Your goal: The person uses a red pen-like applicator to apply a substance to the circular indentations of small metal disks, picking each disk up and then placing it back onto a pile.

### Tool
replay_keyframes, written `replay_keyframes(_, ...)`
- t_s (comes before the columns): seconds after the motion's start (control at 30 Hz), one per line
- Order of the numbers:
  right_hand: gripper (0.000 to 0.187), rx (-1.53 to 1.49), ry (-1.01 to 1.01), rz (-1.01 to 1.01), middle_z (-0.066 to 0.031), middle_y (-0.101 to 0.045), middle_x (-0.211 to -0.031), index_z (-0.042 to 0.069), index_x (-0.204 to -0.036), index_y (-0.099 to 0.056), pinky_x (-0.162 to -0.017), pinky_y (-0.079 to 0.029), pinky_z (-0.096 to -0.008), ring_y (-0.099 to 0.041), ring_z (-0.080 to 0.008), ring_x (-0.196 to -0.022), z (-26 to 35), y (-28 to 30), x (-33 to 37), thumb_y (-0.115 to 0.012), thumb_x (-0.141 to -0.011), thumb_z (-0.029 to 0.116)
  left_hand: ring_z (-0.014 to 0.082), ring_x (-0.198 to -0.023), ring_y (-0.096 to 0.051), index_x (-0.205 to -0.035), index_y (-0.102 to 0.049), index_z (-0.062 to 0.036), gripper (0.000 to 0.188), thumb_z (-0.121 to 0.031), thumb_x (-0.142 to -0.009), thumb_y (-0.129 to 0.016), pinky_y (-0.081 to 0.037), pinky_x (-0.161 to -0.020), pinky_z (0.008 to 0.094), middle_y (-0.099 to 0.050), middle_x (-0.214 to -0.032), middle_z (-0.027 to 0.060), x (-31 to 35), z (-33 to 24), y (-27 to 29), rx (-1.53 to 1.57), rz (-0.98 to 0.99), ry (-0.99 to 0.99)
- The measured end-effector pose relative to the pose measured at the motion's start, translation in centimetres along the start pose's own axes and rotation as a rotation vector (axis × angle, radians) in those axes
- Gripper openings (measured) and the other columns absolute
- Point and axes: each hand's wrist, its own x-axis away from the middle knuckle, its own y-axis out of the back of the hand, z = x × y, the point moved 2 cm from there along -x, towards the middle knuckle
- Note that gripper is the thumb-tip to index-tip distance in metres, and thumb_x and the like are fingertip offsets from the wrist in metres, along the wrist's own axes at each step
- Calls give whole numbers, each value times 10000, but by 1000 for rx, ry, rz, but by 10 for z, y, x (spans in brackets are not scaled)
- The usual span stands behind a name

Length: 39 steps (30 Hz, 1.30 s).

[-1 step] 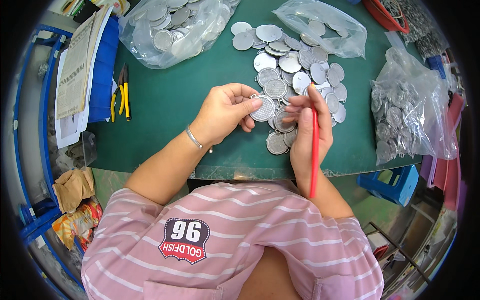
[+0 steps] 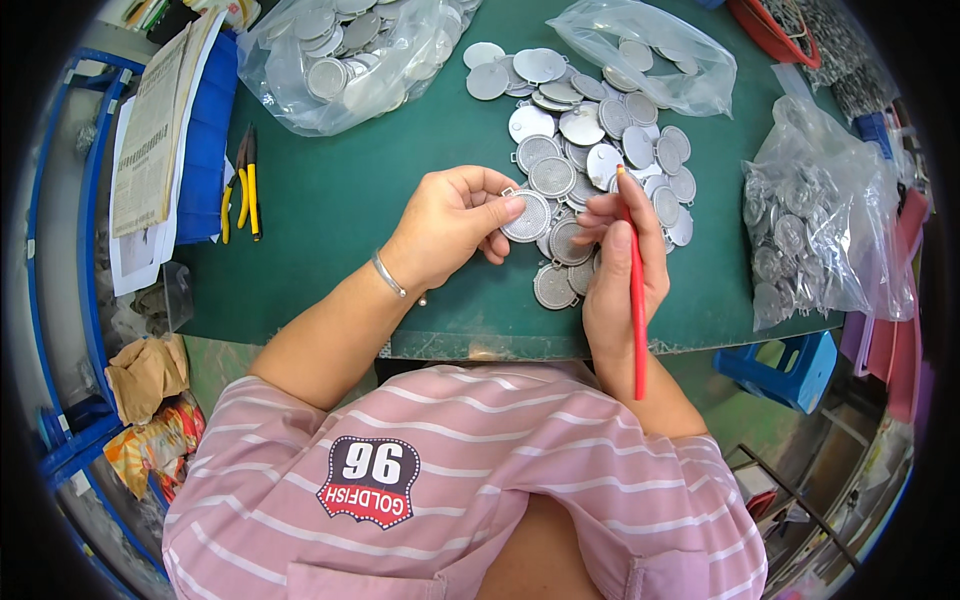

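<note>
My left hand (image 2: 450,222) pinches a round silver metal pendant (image 2: 527,216) between thumb and fingers. The disc has a textured face and a small loop on its rim. In my right hand (image 2: 628,275) is a slim red pen-like stick (image 2: 638,300) with a yellowish tip at its upper end. The stick runs along the palm, its lower end over the wrist; its exact kind cannot be told. Beyond and between both hands lies a heap of similar metal pendants (image 2: 552,177), some with plain faces up, others textured. My right hand covers part of this heap.
Clear plastic bags of metal discs lie at the back left (image 2: 340,75) and back right (image 2: 650,50). A bag of metal pieces (image 2: 790,230) sits at the right. Yellow-handled pliers (image 2: 250,195) rest beside a blue bin (image 2: 208,140). A blue stool (image 2: 780,370) stands below the table.
The red stick has tilted slightly, its lower end swinging to the right and its tip a little to the left. My left hand and the pendant have stayed in place.
</note>
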Motion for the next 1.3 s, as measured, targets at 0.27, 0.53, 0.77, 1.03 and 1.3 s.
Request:
replay_keyframes(0.27,105,-82,80,-41,-106,-552,-757,-1,-886,-427,-566,-405,-215,-508,-112,-630,1,1,5,-529,-858,-7,65,-529,-531,-963,-577,44,195,-104,-840,-608,-477,-465,207,-606,-767,60,-2,3,1,-16,-4,6)
replay_keyframes(0.53,138,5,98,43,-75,-533,-683,18,-751,-458,-545,-394,-264,-481,-141,-588,-5,5,8,-568,-792,-55,59,-531,-527,-961,-591,32,172,-96,-846,-597,-480,-469,208,-606,-773,50,-2,4,1,-10,9,-9)
replay_keyframes(0.77,135,57,155,66,-78,-526,-680,12,-741,-464,-545,-396,-267,-487,-152,-584,-5,1,7,-570,-788,-58,59,-531,-527,-960,-594,26,168,-95,-843,-599,-478,-471,207,-606,-771,44,-1,4,0,-21,19,-12)
replay_keyframes(1.03,138,23,88,56,-80,-522,-666,12,-742,-446,-520,-387,-253,-476,-128,-579,-5,5,8,-554,-805,-49,60,-538,-528,-962,-593,27,171,-101,-850,-592,-471,-477,202,-608,-783,49,-1,3,3,22,38,-3)
replay_keyframes(1.3,113,-44,143,22,-76,-536,-642,14,-788,-445,-529,-384,-243,-469,-119,-575,-5,1,4,-542,-834,-22,59,-537,-528,-963,-592,29,175,-103,-848,-595,-470,-477,199,-608,-787,49,-1,4,2,-2,50,-12)
